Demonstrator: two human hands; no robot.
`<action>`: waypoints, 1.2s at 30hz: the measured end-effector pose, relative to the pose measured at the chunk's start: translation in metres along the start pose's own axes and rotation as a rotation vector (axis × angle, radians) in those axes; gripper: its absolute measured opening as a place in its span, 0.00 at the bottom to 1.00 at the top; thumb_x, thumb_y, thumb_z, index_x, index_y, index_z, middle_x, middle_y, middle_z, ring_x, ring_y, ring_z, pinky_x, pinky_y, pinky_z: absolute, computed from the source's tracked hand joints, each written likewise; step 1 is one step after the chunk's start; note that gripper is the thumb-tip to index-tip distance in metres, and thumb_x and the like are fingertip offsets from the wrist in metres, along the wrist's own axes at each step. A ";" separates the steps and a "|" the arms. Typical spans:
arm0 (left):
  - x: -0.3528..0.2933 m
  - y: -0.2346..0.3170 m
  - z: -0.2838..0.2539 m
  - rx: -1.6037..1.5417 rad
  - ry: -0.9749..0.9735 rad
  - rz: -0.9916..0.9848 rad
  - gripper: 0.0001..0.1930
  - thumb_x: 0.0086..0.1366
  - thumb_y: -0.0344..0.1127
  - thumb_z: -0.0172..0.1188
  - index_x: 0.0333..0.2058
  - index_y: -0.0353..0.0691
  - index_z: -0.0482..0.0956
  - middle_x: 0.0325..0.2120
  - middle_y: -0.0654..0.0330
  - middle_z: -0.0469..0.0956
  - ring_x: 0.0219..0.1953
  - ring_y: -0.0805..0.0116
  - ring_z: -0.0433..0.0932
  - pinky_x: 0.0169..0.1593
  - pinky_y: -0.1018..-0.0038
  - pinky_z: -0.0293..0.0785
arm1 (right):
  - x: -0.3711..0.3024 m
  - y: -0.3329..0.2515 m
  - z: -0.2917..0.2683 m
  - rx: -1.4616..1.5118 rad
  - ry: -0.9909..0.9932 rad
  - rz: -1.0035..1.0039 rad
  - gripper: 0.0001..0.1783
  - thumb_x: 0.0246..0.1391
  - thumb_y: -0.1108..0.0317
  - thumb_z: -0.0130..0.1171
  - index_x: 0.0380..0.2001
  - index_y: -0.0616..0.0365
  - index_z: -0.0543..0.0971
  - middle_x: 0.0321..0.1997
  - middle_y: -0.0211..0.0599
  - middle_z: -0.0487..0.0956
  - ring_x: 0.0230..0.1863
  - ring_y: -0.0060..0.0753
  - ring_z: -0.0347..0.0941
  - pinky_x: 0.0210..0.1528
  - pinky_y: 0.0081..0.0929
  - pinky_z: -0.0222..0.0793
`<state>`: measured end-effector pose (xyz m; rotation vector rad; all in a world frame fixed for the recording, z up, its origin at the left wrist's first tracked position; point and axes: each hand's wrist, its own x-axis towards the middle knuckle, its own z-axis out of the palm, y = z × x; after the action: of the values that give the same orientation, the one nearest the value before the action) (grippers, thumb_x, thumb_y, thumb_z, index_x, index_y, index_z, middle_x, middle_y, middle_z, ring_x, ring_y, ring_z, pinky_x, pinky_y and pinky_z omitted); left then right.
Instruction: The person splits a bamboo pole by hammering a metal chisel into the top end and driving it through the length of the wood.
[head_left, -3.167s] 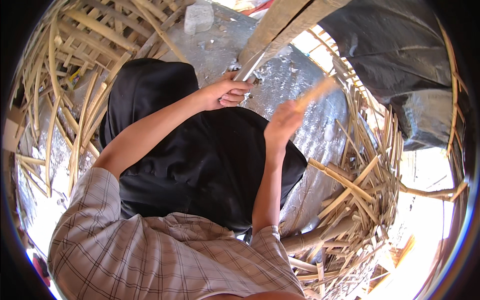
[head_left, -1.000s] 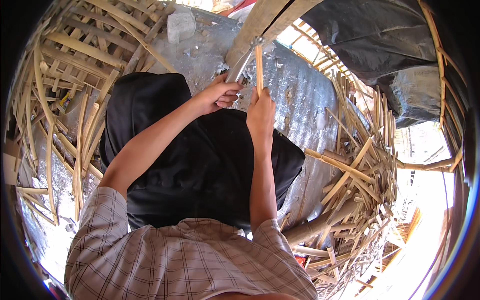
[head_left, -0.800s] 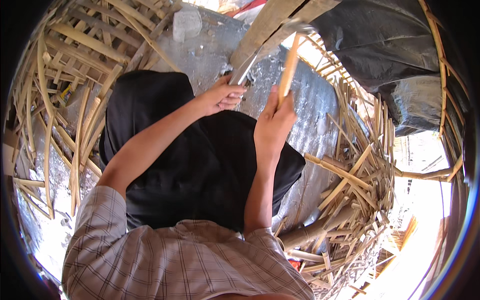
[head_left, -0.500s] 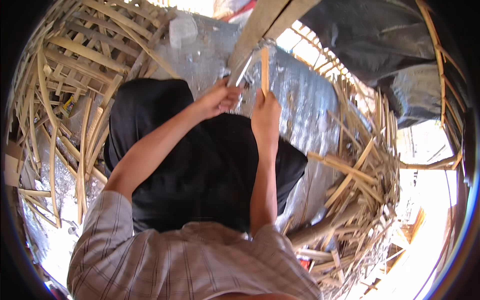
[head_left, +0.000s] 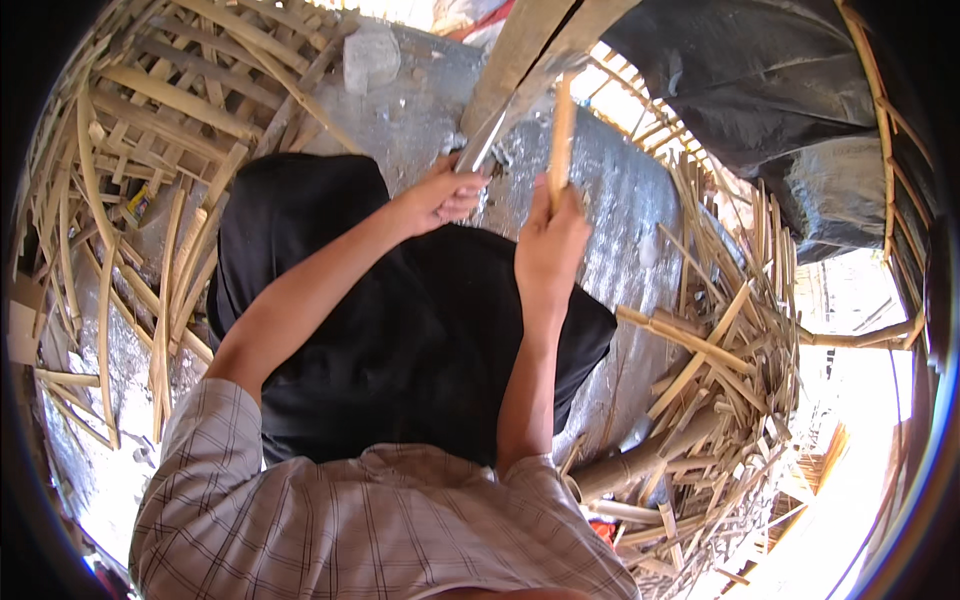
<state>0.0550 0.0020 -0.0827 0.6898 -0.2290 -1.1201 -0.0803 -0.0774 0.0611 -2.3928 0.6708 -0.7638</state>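
Observation:
My left hand point(head_left: 438, 200) is closed around the lower end of a shiny narrow metal blade point(head_left: 484, 143), its handle hidden in the fist. The blade slants up and to the right, its upper end against or just in front of a thick split wooden post point(head_left: 525, 55); whether they touch I cannot tell. To its right, my right hand point(head_left: 552, 250) grips a light wooden stick point(head_left: 562, 130) by its lower end. The stick points upward, slightly blurred, apart from the blade. Black cloth point(head_left: 370, 330) covers my lap below both hands.
Woven bamboo lattice point(head_left: 180, 90) and loose bamboo strips point(head_left: 170, 290) lie at the left. A heap of split bamboo point(head_left: 720, 400) spreads on the right, with a thick bamboo pole point(head_left: 650, 455) in it. Grey sheeting point(head_left: 620, 200) covers the ground ahead. Black plastic point(head_left: 740, 90) hangs upper right.
My right hand has shifted right with the wooden stick, moving the stick away from the blade and upward a little. My left hand and the blade stay nearly in place.

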 end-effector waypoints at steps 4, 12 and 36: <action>-0.006 0.004 0.006 -0.021 -0.041 0.033 0.08 0.67 0.29 0.58 0.39 0.43 0.67 0.17 0.74 0.60 0.12 0.88 0.57 0.13 0.86 0.49 | 0.000 -0.004 0.008 0.267 0.276 0.009 0.13 0.70 0.67 0.50 0.34 0.67 0.69 0.16 0.48 0.68 0.14 0.43 0.66 0.20 0.42 0.57; -0.005 0.004 0.015 -0.006 -0.007 0.016 0.09 0.65 0.27 0.59 0.39 0.44 0.67 0.16 0.75 0.59 0.12 0.87 0.56 0.12 0.85 0.48 | 0.012 0.027 0.022 -0.031 -0.026 -0.064 0.12 0.69 0.67 0.52 0.34 0.67 0.68 0.15 0.54 0.70 0.18 0.53 0.72 0.20 0.43 0.60; -0.014 0.011 0.026 0.068 0.192 -0.023 0.10 0.66 0.27 0.58 0.39 0.43 0.64 0.16 0.74 0.58 0.12 0.88 0.55 0.12 0.86 0.48 | 0.006 0.047 0.052 -0.137 -0.219 0.102 0.15 0.70 0.64 0.48 0.35 0.68 0.71 0.26 0.68 0.77 0.35 0.72 0.76 0.31 0.58 0.68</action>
<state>0.0441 0.0065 -0.0539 0.8572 -0.0964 -1.0643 -0.0560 -0.0979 -0.0020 -2.4962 0.7681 -0.4178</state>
